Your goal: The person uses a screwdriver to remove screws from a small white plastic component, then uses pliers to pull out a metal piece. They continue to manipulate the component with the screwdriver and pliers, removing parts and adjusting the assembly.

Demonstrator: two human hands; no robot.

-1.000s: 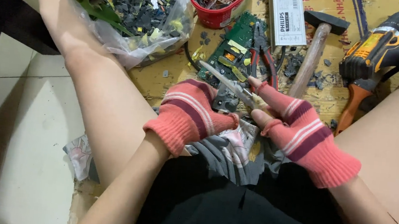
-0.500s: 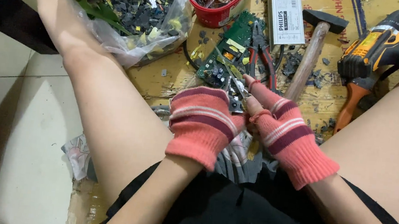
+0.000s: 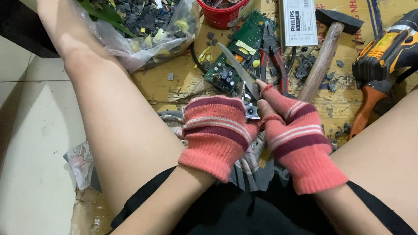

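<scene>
Both my hands wear pink striped knit gloves and meet between my knees. My right hand [image 3: 292, 128] grips a knife [image 3: 239, 70] whose blade points up and left over a green circuit board [image 3: 235, 53]. My left hand [image 3: 216, 128] is closed around a small metal-and-black part [image 3: 249, 107] pressed against the base of the blade; most of that part is hidden by the glove.
On the cardboard floor lie red-handled pliers [image 3: 275, 62], a hammer [image 3: 325, 52], an orange-and-black drill [image 3: 405, 47], a white rectangular box [image 3: 297, 13], a red tub [image 3: 225, 1] of scraps and a plastic bag [image 3: 126, 17] of dark fragments. A cloth [image 3: 250, 162] lies under my hands.
My hands came closer together and nearer to my body. The knife blade swung from pointing right to pointing up and left, with the small part now pressed at its base.
</scene>
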